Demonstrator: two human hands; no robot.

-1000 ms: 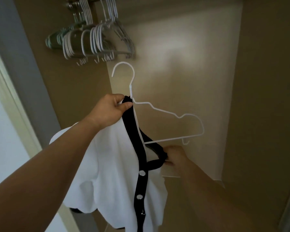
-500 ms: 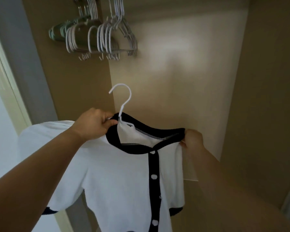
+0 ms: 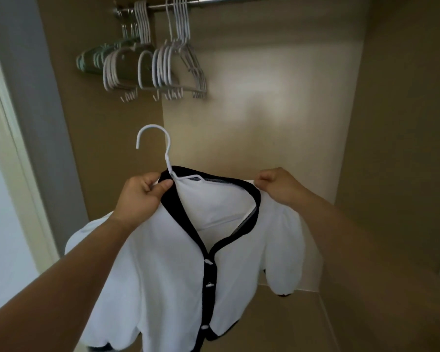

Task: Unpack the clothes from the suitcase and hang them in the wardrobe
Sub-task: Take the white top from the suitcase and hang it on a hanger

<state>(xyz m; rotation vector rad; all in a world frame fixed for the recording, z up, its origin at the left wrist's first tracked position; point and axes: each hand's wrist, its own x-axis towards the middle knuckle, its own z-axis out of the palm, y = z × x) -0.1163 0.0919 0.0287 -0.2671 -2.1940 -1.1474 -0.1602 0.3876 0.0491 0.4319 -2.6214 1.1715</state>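
1. The white cardigan (image 3: 168,275) with black trim hangs at the centre of the view, in front of the open wardrobe. Its buttoned front runs down toward 6 o'clock.
2. A white wire hanger (image 3: 168,148) sits inside the neckline. Its hook rises from the collar toward 11 o'clock, well below the rail (image 3: 239,0) and not on it.
3. The left hand (image 3: 142,196) is at the 9 o'clock side of the neckline. Its grip is pinched, thumb against curled fingers, on the black collar where the hanger's neck comes out.
4. The right hand (image 3: 277,189) is at the 3 o'clock side. Its grip pinches the white shoulder cloth just beside the collar's end.
5. The rail runs along the top edge at 12 o'clock.
6. A bunch of empty white hangers (image 3: 168,69) hangs from the rail at 11 o'clock, straight above the hook and between it and the rail. Green hangers (image 3: 92,59) hang further left, at 10 o'clock.
7. The back wall (image 3: 277,97) stands behind the cardigan. The wardrobe floor (image 3: 277,326) lies at 5 o'clock, and a pale door frame (image 3: 13,148) stands at 9 o'clock.
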